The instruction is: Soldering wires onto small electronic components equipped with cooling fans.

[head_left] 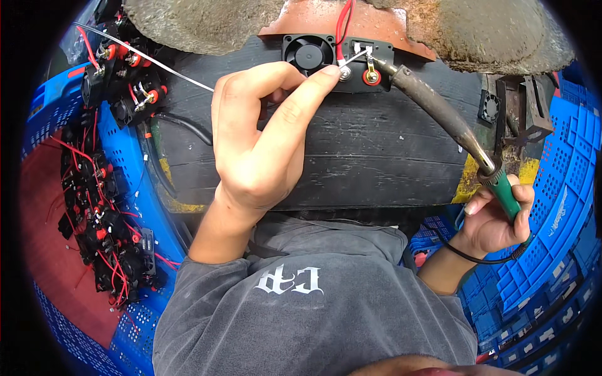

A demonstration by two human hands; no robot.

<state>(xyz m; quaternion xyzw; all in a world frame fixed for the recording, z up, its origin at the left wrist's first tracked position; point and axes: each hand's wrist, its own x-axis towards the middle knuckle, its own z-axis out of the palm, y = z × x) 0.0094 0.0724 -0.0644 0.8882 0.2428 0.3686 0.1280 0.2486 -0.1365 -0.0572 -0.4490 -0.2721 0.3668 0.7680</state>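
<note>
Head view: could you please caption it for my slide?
Left hand feeds solder wire while right hand holds soldering iron at panel terminal.

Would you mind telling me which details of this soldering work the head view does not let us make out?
- Solder joint: the left hand's fingertip covers it, so whether the soldering iron tip touches the terminal is unclear.
- Solder wire: its far end runs out at the upper left rim.
- Black panel: its top is hidden by the brown overhang.
- The right hand's palm: hidden behind the green handle.

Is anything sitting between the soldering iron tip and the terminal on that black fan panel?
Nothing visible does. The soldering iron held by the right hand has its tip at the terminals on the black panel, beside the solder wire fed by the left hand.
</note>
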